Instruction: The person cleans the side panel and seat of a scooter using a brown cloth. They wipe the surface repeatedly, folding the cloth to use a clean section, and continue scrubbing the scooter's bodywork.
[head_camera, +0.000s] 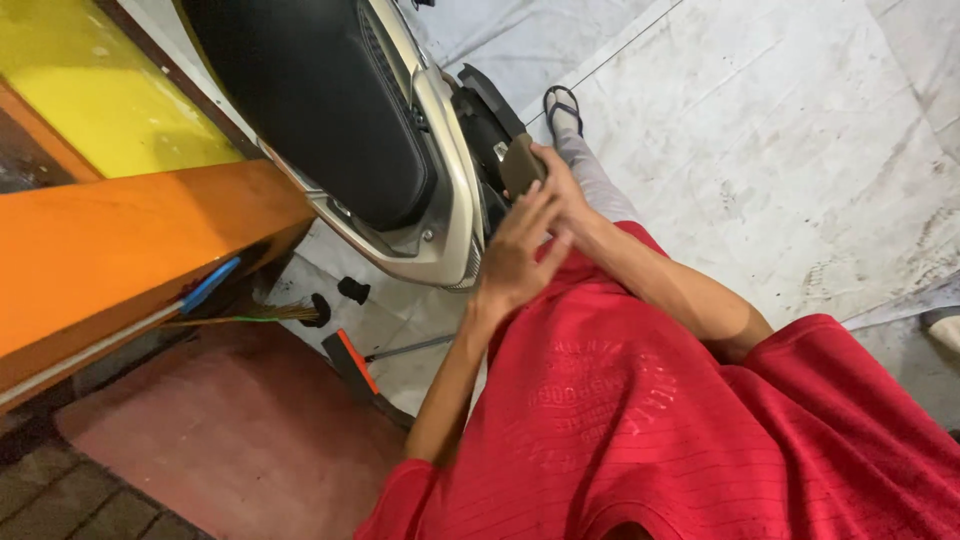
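I have both hands together at the scooter's (400, 150) tail: my right hand (562, 185) grips a small olive-brown block (520, 162) against the rear bodywork, my left hand (515, 255) just below, fingers loosely spread, touching it. I'd steady the block with the left and keep it square to the panel.

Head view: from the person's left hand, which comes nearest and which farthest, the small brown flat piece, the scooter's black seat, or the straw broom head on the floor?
1. Small brown flat piece, just above the left hand.
2. Black scooter seat, up left.
3. Straw broom head, far left on the floor.
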